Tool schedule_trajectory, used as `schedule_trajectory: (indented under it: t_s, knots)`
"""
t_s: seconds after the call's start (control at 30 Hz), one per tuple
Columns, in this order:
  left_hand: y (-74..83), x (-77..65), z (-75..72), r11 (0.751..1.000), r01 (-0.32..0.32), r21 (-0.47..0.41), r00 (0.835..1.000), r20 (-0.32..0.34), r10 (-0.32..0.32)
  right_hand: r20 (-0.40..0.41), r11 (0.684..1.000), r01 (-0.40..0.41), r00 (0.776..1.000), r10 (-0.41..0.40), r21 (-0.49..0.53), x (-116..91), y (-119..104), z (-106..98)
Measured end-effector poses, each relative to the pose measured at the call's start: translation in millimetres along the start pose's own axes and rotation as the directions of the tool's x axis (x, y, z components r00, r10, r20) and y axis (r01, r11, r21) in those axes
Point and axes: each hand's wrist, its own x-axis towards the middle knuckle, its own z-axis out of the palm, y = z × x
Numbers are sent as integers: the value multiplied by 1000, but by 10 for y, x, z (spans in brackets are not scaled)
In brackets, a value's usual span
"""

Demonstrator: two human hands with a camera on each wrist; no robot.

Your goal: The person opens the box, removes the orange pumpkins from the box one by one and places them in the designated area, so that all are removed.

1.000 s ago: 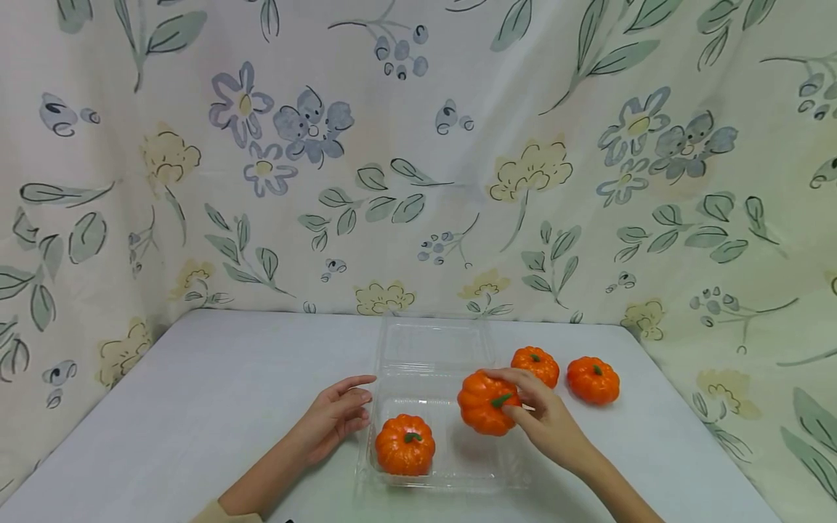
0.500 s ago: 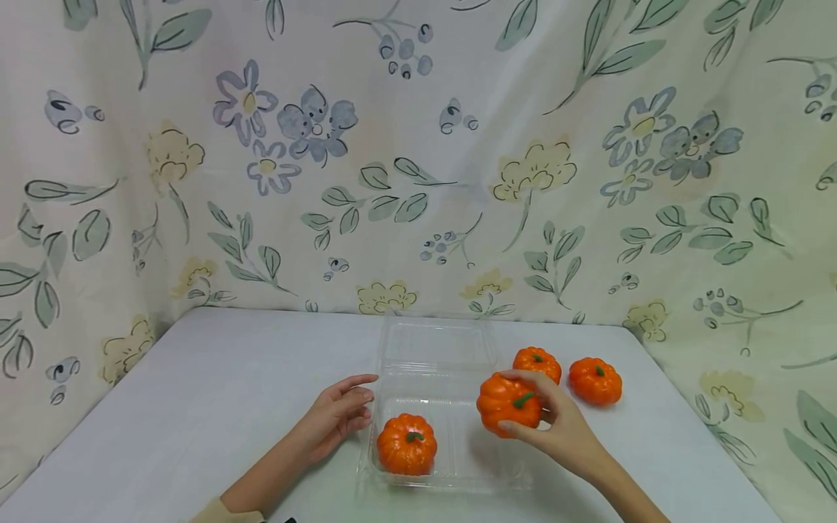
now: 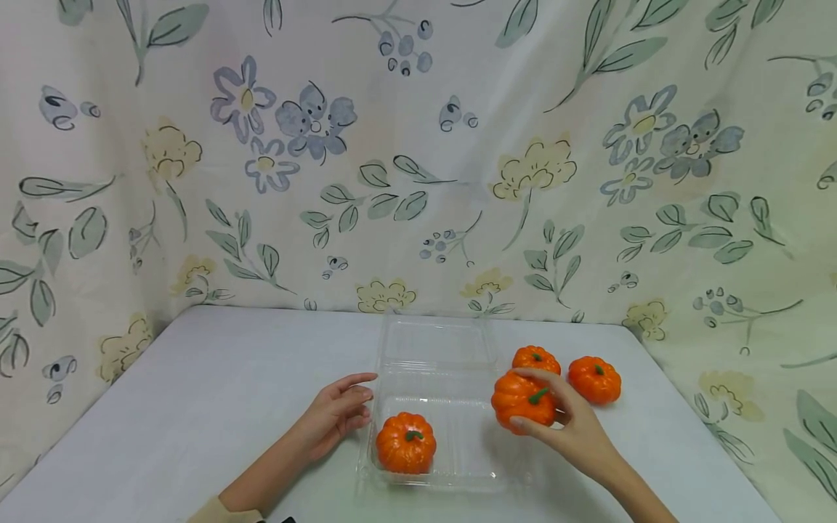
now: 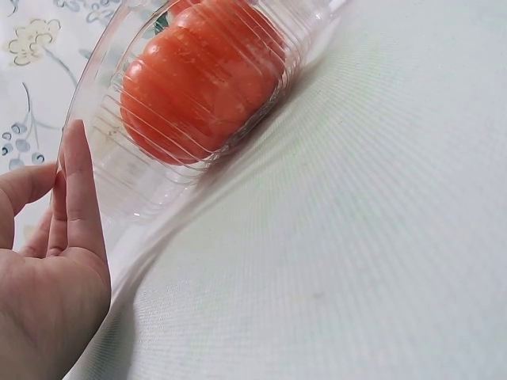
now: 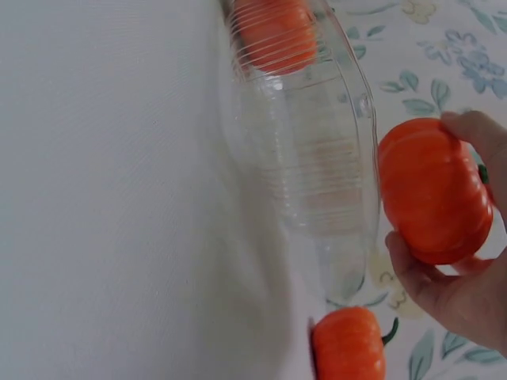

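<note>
In my right hand (image 3: 575,428) is an orange decorative pumpkin (image 3: 519,401) with a green stem, gripped between thumb and fingers. It hangs over the right side of a clear plastic clamshell container (image 3: 461,479). A second pumpkin (image 3: 405,444) sits inside, at the container's left end; its ribbed wall partly covers that pumpkin (image 4: 202,83) in the left wrist view. My left hand (image 3: 333,420) is at the container's left side, its fairly straight fingertips right at the rim. The right wrist view shows the held pumpkin (image 5: 436,190) just beyond the container's rim.
Two more orange pumpkins stand on the table to the right: one (image 3: 535,357) partly behind the right hand, the other (image 3: 595,380) farther right. The container's lid (image 3: 434,345) lies folded back, away from me. A floral curtain (image 3: 418,247) hangs behind the white table (image 3: 261,363).
My right hand has moved to the right with its pumpkin, from over the container's middle to its right side. The left hand and the pumpkin inside have stayed in place.
</note>
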Motion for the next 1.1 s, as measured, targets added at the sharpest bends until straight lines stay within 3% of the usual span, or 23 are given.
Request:
schedule_trajectory:
  t_s: [0.23, 0.6, 0.83, 1.1]
  knots:
    - [5, -5, -1, 1000, -3, 12, 1000, -2, 3, -8, 996, -82, 997, 83, 34, -30, 27, -52]
    - [-1, -3, -6, 1000, -5, 8, 1000, -1, 5, -53, 992, -123, 991, 123, 16, -83, 96, -136]
    - [-8, -2, -2, 1000, -8, 21, 1000, -8, 8, -82, 995, -95, 992, 94, -3, -107, 218, -196]
    - [1, -7, 9, 1000, 1, 21, 1000, -18, 0, -91, 991, -122, 989, 116, -57, -120, 305, -236]
